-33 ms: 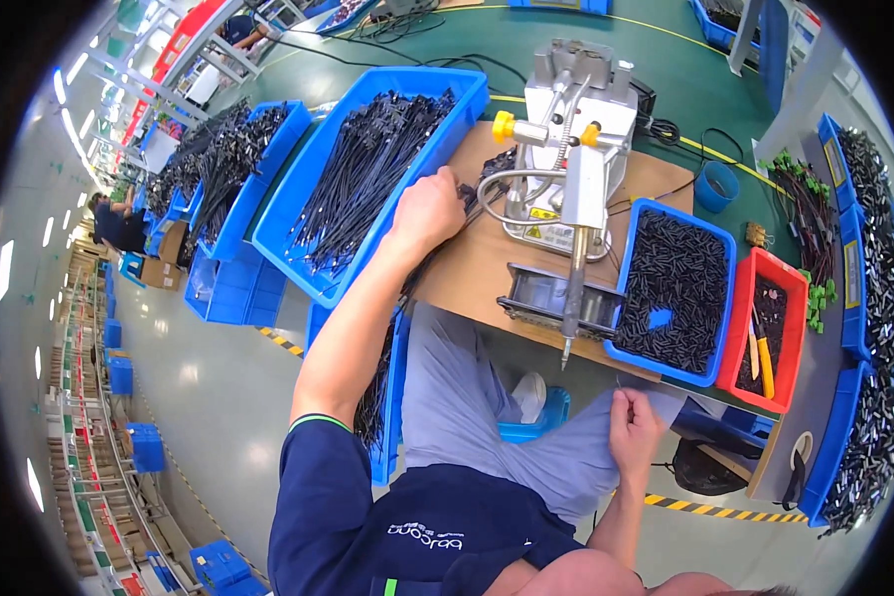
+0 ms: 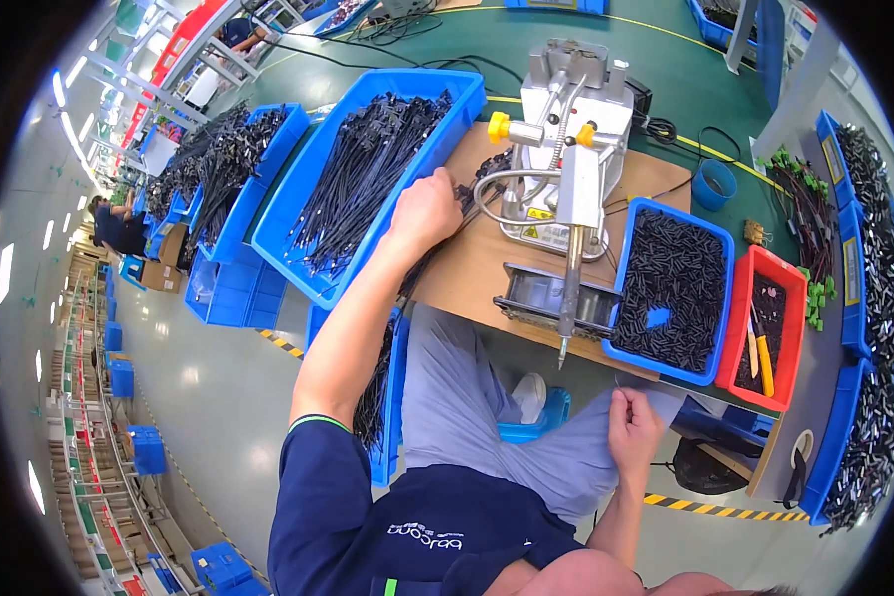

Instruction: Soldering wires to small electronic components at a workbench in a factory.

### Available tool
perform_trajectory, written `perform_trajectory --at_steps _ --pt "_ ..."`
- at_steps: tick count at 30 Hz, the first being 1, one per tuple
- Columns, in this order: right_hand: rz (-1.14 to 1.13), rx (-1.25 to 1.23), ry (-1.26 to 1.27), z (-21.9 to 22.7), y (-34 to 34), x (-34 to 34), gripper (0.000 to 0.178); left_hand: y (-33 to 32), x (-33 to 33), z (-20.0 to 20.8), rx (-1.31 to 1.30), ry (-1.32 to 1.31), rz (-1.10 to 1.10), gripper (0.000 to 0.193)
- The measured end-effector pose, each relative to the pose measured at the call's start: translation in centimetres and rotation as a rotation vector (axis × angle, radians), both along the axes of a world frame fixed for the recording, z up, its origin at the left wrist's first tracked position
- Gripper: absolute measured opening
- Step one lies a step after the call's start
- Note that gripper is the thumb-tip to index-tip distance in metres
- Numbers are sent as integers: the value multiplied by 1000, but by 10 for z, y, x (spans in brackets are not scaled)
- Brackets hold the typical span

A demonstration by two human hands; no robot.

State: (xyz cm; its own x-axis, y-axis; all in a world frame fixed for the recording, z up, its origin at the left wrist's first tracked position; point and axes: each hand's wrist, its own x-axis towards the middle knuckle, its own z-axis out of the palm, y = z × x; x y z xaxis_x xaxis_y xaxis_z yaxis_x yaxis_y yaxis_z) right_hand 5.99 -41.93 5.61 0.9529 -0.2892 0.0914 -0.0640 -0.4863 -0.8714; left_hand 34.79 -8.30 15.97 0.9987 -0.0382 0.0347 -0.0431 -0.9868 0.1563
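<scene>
My left hand (image 2: 424,209) reaches forward onto the wooden table (image 2: 472,268), fingers closed over a bunch of black cable ties (image 2: 475,189) beside the big blue bin (image 2: 298,253) full of the same ties. My right hand (image 2: 634,425) is down by my lap, just under the table's front edge, pinching a small thin piece between thumb and fingers; what it is cannot be told. A metal bench machine (image 2: 566,149) with yellow knobs and a hanging nozzle stands between the two hands.
A blue bin of small black parts (image 2: 670,293) and a red bin with hand tools (image 2: 770,328) sit right of the machine. More blue bins of ties line the left. Another person (image 2: 119,228) works far left. Shelves run along the left aisle.
</scene>
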Motion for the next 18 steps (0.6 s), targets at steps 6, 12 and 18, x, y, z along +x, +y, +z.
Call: perform_trajectory --at_steps 6,12,18 --pt "4 26 -49 -1 -1 0 8 -1 -2 0 -109 -95 4 24" --pt "8 47 -40 -8 2 -11 10 13 -60 69 -425 -335 -242 18" --pt "-6 116 -53 17 0 -28 12 7 -145 133 -900 -20 -403 18"
